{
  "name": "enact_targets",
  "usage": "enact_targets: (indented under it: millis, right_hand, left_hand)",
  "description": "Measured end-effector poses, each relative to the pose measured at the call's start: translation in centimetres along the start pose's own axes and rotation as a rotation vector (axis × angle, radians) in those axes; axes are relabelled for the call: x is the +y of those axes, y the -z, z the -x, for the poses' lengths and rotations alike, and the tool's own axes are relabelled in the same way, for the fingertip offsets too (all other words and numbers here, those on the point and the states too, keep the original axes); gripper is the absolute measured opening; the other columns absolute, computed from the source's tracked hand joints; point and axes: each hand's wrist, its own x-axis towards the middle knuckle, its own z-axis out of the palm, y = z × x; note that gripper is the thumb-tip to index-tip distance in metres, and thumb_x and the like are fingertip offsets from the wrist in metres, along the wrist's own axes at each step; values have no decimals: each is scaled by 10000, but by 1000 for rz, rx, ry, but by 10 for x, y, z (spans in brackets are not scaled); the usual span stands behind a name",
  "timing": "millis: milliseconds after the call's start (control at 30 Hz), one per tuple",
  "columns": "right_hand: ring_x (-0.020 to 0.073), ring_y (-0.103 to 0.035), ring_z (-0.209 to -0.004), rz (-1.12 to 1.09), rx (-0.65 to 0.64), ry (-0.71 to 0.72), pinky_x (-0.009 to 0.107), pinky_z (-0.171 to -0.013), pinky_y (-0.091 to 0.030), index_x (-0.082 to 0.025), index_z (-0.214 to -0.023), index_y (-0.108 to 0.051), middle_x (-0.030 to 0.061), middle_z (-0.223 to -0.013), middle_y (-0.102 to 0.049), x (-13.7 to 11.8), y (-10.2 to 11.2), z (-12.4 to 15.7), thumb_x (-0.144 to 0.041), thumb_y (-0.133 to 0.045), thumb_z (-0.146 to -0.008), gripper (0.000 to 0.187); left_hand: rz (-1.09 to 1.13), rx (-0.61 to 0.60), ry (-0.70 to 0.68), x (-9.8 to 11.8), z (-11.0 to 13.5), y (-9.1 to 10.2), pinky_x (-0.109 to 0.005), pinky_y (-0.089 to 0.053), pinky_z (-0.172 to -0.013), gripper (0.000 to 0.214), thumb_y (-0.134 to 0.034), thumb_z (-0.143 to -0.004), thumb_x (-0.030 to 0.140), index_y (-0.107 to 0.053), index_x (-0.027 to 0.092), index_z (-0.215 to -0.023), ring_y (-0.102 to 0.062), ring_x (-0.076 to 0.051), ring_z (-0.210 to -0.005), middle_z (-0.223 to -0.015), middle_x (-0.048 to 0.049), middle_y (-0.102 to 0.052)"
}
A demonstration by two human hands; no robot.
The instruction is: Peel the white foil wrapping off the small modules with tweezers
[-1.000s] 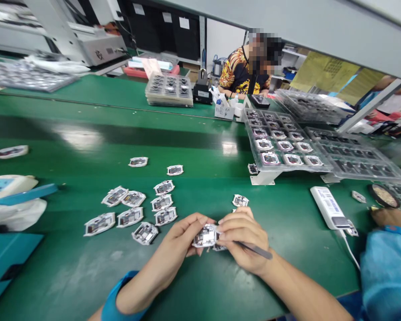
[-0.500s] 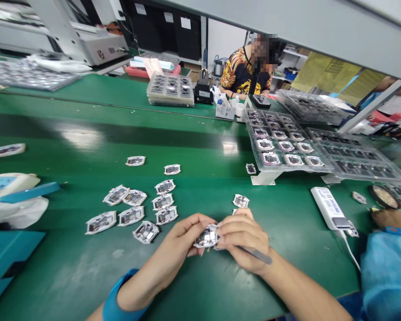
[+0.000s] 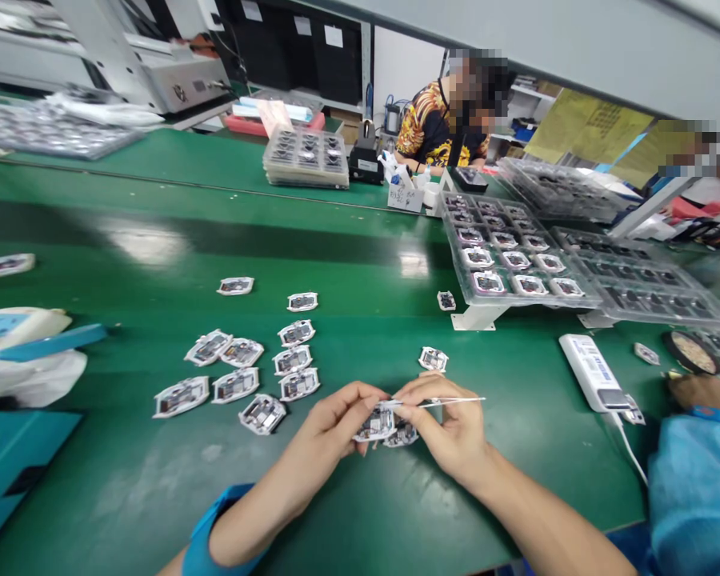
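Fingers (image 3: 356, 416) of our left hand (image 3: 326, 432) pinch a module (image 3: 373, 427) by its edge, our right hand (image 3: 459, 436) grips tweezers (image 3: 468, 399) beside it, open desk (image 3: 372, 512) nearside of it

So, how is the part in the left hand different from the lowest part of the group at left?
The held part is in the left hand; the lowest part lies untouched on the table. That hand partly covers the held part, while the lowest part shows whole. Both are pale-edged electronic parts.
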Motion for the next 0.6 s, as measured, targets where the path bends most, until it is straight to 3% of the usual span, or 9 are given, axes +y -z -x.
enact_targets:
  millis: [233,367,600]
  right_hand:
    - [176,-724,-805,-121,-85,-192,290,-742,-573,-210,-841,-700,43,-859,-751,-3,3,-2,-158,-728,-818,64]
    - [175,-725,-790,-244,-34,-299,282,-707,-590,-200,-827,-673,40,-841,-741,2,1,-1,-230,-739,-818,73]
    - [185,-739,-748,-193,-2,-211,292,-686,-606,-188,-806,-676,51,-789,-749,3,-3,1,-240,-719,-836,74]
  left_hand:
    - [8,-7,22,-1,-3,1,-193,-346,-511,352,-630,-751,538,-648,191,-810,-448,-104,-551,-616,50,-526]
    - [9,5,23,0,-4,1,-192,-329,-494,345,-642,-746,524,-658,187,-817,-436,-105,-536,-592,50,-523]
    - [17,15,18,0,-2,0,-195,-305,-465,348,-653,-744,525,-656,178,-782,-409,-96,-498,-562,52,-510]
